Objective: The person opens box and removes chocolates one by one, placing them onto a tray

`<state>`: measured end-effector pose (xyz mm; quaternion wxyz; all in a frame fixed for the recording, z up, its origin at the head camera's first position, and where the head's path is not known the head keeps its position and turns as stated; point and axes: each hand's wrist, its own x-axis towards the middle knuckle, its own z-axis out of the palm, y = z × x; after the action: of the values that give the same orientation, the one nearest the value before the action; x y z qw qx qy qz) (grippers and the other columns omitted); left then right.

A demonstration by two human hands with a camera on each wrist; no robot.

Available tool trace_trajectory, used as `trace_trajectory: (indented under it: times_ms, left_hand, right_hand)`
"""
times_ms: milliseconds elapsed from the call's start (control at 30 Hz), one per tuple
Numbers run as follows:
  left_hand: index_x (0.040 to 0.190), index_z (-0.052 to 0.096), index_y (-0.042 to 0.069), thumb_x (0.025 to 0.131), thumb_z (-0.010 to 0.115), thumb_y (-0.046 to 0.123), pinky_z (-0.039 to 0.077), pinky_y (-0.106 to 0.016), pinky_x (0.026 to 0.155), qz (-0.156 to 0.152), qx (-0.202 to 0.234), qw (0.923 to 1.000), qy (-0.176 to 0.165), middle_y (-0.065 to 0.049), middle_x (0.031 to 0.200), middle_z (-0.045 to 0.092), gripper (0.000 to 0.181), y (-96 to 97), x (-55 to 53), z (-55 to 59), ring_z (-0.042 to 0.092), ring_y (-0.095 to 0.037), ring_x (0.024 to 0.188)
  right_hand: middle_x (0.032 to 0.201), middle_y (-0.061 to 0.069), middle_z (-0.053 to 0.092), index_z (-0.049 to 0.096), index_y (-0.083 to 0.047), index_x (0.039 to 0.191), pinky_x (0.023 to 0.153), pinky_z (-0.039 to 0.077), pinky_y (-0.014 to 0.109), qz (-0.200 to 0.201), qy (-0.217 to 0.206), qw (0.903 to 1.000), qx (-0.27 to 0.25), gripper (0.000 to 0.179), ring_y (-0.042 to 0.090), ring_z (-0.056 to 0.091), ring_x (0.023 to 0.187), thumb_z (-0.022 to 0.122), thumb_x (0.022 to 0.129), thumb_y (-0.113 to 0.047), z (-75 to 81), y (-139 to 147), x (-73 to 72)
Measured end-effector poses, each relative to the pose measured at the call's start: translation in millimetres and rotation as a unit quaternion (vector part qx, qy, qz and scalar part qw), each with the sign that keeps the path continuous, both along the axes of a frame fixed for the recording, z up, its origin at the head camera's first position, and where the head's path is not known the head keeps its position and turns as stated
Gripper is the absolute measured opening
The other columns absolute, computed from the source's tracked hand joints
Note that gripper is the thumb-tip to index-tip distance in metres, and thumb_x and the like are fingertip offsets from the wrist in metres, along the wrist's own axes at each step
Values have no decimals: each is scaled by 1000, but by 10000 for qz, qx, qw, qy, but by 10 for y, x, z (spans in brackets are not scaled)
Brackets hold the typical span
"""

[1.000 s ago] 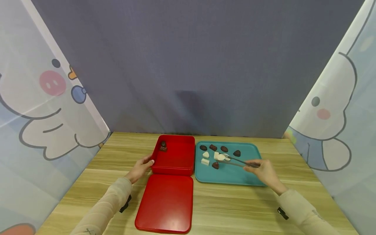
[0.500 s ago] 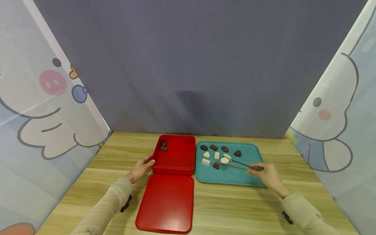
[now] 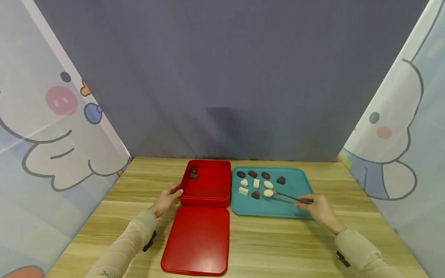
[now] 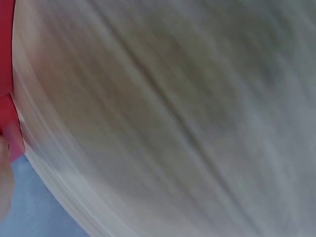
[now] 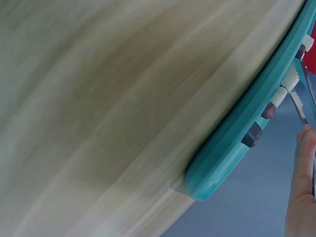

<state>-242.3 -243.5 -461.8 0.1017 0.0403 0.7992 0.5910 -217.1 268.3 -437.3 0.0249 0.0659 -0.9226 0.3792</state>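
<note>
My right hand (image 3: 320, 210) grips slim dark tongs (image 3: 286, 199), whose tips stand around a round white chocolate (image 3: 268, 192) over the blue tray (image 3: 278, 210). In the right wrist view the serrated tips of the tongs (image 5: 296, 94) are at a white piece; whether they squeeze it cannot be told. An oval white chocolate (image 3: 269, 185) lies just behind. Over at the left, my left hand (image 3: 165, 201) holds the left side of the red box (image 3: 205, 202), thumb at its rim, other fingertips partly hidden. Two dark chocolates (image 3: 193, 176) sit at that box's back left.
Several more white and dark chocolates (image 3: 255, 195) are spread over the tray's left and back. In front of the box lies its red lid (image 3: 196, 241) on the wooden table (image 3: 271, 247). A grey curtain (image 3: 222, 77) closes off the back.
The tongs and the round white chocolate have shifted right and towards me, away from a white block and past the oval piece. My left hand stays at the box.
</note>
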Motion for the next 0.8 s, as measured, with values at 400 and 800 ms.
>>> trace_trajectory:
  times_ms: [400, 800]
  left_hand:
    - [146, 17, -1, 100, 40, 22, 27, -51, 109, -73, -20, 9999, 79, -24, 148, 21, 57, -21, -14, 19, 25, -38, 135]
    - [146, 15, -2, 99, 40, 21, 26, -51, 109, -112, -17, 9999, 17, -25, 149, 19, 58, -32, -1, -19, 24, -39, 135]
  right_hand:
    - [107, 20, 65, 69, -1, 104, 75, 53, 42, 24, -250, 9997, -14, 40, 38, 58, 100, 72, 79, -32, -46, 36, -50]
    - [102, 18, 67, 67, 1, 107, 74, 55, 36, -44, -398, 9991, -129, 42, 33, 62, 95, 74, 77, -29, -93, 2, -46]
